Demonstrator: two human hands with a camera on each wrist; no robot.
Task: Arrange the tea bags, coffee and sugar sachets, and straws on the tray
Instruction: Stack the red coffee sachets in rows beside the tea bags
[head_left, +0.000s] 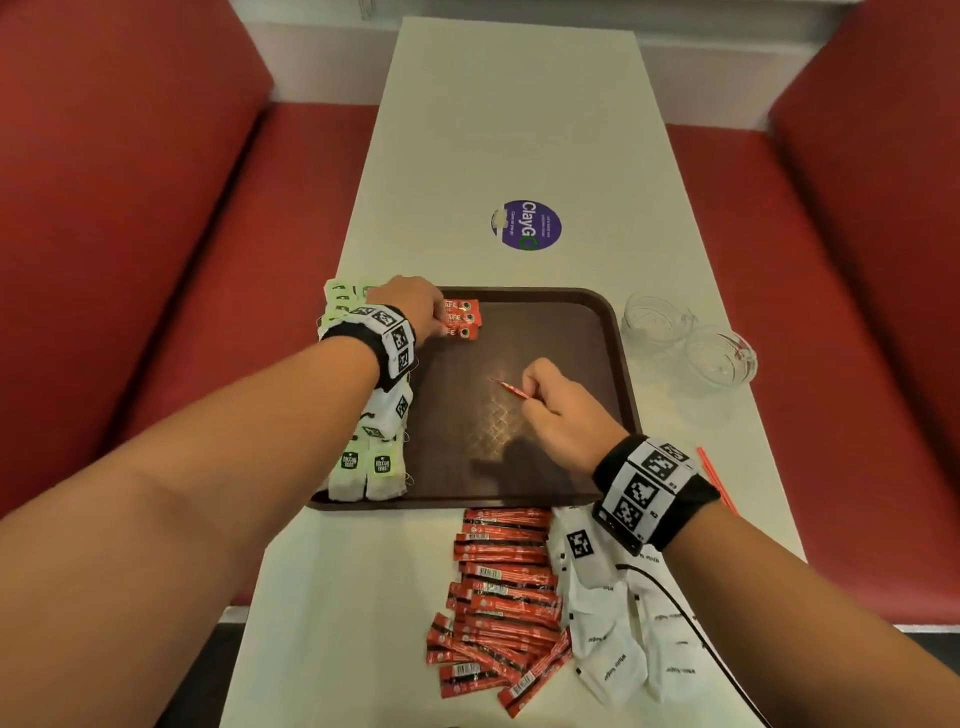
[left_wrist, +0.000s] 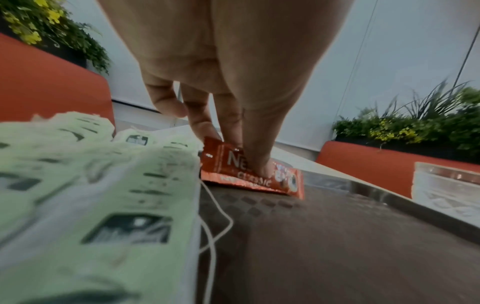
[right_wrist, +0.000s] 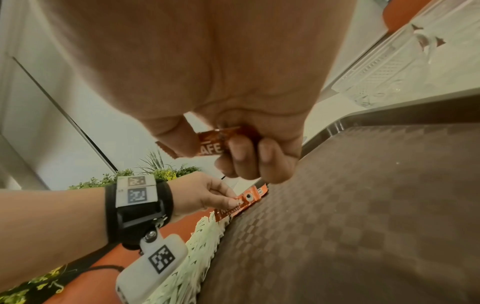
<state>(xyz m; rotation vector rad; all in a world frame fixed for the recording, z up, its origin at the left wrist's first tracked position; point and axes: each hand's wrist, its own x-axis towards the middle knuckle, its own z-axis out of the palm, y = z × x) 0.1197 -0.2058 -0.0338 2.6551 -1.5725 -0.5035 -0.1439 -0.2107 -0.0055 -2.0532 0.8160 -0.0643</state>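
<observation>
A brown tray (head_left: 561, 332) lies in the middle of the table. Green-tagged tea bags (head_left: 374, 467) (left_wrist: 91, 185) line its left side. At the far left corner lie three red coffee sachets (head_left: 462, 319) (left_wrist: 254, 176); my left hand (head_left: 439, 325) (left_wrist: 233, 148) pinches the nearest one, thumb on top. My right hand (head_left: 535, 395) (right_wrist: 226, 150) hovers over the tray's middle and grips another red coffee sachet (head_left: 509, 388) (right_wrist: 210, 144) in curled fingers. Several loose coffee sachets (head_left: 504, 587) and white sugar sachets (head_left: 613, 623) lie in front of the tray. Red straws (head_left: 717, 478) lie right of my right wrist.
Two glass cups (head_left: 657, 317) (head_left: 719, 356) stand right of the tray's far corner. A purple round sticker (head_left: 527, 225) marks the table beyond the tray. Red benches (head_left: 130, 208) (head_left: 857, 260) flank the narrow table. A black cable (head_left: 675, 597) crosses the sugar sachets.
</observation>
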